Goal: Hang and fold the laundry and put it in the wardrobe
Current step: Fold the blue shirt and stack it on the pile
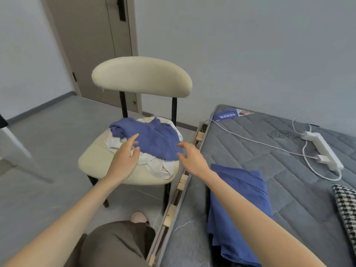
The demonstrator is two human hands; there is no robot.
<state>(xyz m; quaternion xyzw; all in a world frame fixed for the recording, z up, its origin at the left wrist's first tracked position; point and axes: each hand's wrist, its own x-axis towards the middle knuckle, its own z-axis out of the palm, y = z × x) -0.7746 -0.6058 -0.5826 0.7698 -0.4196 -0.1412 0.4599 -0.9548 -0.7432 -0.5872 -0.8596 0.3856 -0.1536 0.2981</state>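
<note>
**Blue laundry on a chair seat, both hands released**

Crumpled blue garment (152, 139) lies heaped on top of white clothing (156, 166), and both rest on the cream seat of a chair (92, 160) with a padded backrest and black legs. Left hand (125, 157) and right hand (192, 157) reach from bare forearms to the near edge of the heap, one at each side, fingers spread and loosely bent, grasping nothing; contact with the cloth cannot be told. Flat blue garment (237, 205) lies on the grey quilted mattress (250, 143) just right of the chair, partly under the right forearm. Farther right on the mattress lie a white power strip (323, 149) with its cable and, at the frame edge, a houndstooth fabric (346, 212). Brown door (92, 45) stands behind the chair.
</note>
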